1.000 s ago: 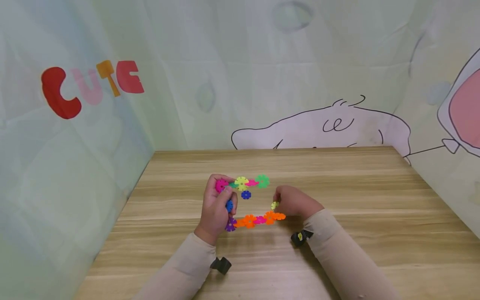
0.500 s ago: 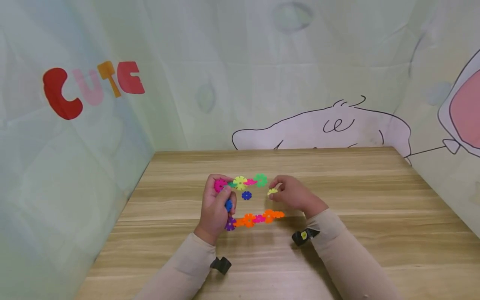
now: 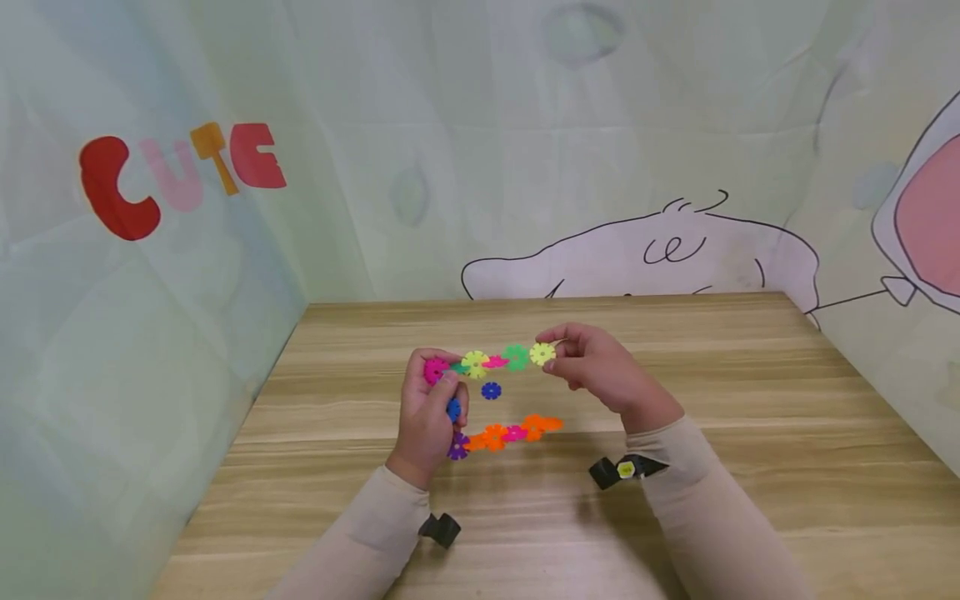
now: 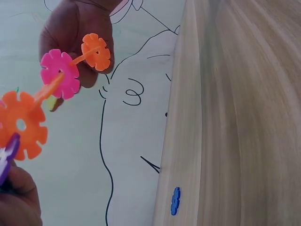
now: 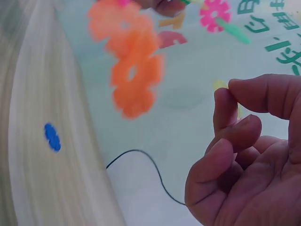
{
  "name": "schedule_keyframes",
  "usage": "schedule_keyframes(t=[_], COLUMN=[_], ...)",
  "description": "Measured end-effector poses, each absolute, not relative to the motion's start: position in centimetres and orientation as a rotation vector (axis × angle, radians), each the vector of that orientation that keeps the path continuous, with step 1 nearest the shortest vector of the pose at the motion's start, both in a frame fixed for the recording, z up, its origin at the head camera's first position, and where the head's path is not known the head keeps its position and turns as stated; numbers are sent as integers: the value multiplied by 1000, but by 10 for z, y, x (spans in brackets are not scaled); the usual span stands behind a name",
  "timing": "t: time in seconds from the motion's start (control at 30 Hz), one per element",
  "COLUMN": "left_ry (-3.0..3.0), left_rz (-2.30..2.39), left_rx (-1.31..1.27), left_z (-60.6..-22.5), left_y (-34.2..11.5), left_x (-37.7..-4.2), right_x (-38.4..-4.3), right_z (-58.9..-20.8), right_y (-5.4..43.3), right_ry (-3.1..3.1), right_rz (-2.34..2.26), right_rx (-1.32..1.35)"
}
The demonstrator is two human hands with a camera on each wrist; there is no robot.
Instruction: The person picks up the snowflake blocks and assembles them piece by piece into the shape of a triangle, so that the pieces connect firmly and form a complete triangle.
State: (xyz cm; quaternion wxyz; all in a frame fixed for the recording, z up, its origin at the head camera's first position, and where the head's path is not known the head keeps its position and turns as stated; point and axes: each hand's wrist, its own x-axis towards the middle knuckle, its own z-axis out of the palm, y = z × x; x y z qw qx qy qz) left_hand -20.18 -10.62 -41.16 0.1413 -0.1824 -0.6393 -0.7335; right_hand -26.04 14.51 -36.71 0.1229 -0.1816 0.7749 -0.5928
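In the head view, my left hand grips the left side of a joined chain of flower-shaped interlocking discs, held above the table. The chain's upper row runs from a magenta disc through yellow and pink to a green disc. Its lower row goes from a purple disc to orange and pink ones. A blue disc sits by the left fingers. My right hand pinches a single yellow disc close beside the green one; whether they touch I cannot tell.
One loose dark blue disc lies on the wooden table, beyond the chain's lower row. A dark wrist camera is strapped to the left sleeve, another to the right. Printed cloth walls stand behind and at the sides.
My right hand has risen away from the lower row's right end, carrying the yellow disc up and slightly left to the green disc. The left hand and chain have barely moved.
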Motion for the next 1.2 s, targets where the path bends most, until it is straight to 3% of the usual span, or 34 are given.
schedule_keyframes(t=[0.43, 1.2], left_ry=[-1759, -1853], left_rz=[-2104, -1950], left_rx=[-626, -729], left_z=[-416, -418], left_y=[-106, -106], left_x=[-206, -203], right_x=[-254, -249], right_z=[-357, -353], right_y=[151, 154], right_ry=[2004, 2098], right_rz=[-1866, -1727], right_rx=[-630, -703])
